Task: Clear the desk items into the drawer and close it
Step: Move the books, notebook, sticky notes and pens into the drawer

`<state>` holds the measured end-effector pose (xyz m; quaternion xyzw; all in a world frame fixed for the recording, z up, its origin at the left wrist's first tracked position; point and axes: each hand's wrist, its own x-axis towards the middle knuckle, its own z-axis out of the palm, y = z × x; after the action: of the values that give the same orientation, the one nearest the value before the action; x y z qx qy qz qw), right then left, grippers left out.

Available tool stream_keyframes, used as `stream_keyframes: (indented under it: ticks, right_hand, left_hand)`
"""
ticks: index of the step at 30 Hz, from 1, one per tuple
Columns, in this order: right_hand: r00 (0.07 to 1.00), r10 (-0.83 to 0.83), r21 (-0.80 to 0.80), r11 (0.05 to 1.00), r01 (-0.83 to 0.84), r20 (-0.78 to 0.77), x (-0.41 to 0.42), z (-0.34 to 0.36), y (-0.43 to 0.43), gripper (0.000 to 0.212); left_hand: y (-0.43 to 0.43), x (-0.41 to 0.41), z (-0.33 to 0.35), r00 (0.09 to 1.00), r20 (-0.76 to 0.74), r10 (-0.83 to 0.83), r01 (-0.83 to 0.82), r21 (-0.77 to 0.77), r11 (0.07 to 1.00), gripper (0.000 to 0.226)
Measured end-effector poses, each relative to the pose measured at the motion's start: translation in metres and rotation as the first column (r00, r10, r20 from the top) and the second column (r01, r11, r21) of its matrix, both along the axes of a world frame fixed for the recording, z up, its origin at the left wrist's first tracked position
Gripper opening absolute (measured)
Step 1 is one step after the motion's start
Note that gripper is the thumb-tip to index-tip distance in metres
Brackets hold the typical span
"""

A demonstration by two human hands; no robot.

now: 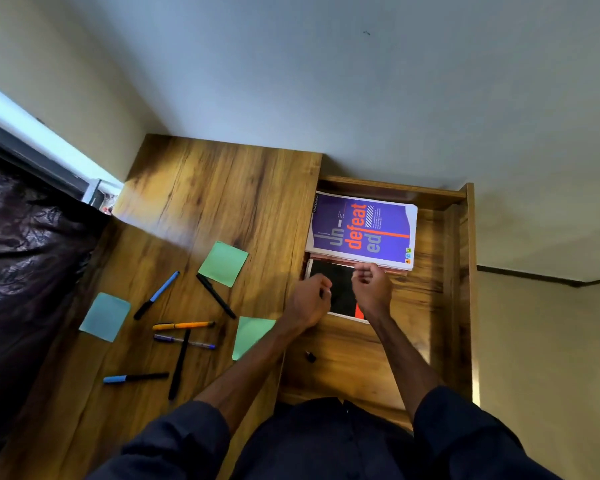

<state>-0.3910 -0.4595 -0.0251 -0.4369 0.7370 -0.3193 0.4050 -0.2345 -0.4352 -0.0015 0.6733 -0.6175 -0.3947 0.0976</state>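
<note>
An open wooden drawer [459, 271] sits right of the desk top [222, 188]. Inside lie a purple notebook [361, 230] on a stack and, nearer me, a black notebook [340, 289]. My right hand [373, 289] hovers with curled fingertips at the purple notebook's near edge; a grip is unclear. Just left of it, over the black notebook, my left hand [309, 299] is loosely curled and holds nothing. On the desk lie two green sticky pads [223, 264] [252, 336], a blue pad [105, 317] and several pens, among them an orange one [183, 325] and a black one [216, 296].
A small black cap [310, 356] lies on the drawer floor near me. A dark patterned cloth [25, 254] borders the desk on the left, under a window ledge [32, 133]. Walls close the far side and the right.
</note>
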Motion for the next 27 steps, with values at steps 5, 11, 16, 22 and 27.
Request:
stream_keyframes:
  ticks: [5,11,16,22,27]
  right_hand:
    - [0.985,0.170,-0.184,0.969,-0.165,0.013,0.057,0.029,-0.020,0.011]
    - [0.873,0.481,-0.148,0.860,-0.488,-0.079,0.141,0.027,-0.021,0.024]
    - [0.724,0.653,-0.036,0.737,-0.675,-0.222,0.200,0.020,-0.031,0.041]
    - [0.581,0.711,0.148,0.674,-0.724,-0.396,0.241,0.008,-0.052,0.063]
    - [0.518,0.690,0.186,0.673,-0.716,-0.506,0.253,0.009,-0.056,0.072]
  left_hand:
    - [0.003,0.049,0.022,0.973,-0.029,0.231,-0.232,-0.200,0.952,0.017]
    - [0.015,0.129,0.021,0.861,0.052,0.506,-0.481,-0.243,0.843,0.014]
    - [0.027,0.173,0.020,0.756,0.080,0.650,-0.623,-0.221,0.751,0.023]
    - [0.040,0.195,0.016,0.688,0.056,0.723,-0.700,-0.209,0.682,0.018]
    - [0.049,0.197,0.011,0.681,0.020,0.732,-0.719,-0.170,0.673,0.019]
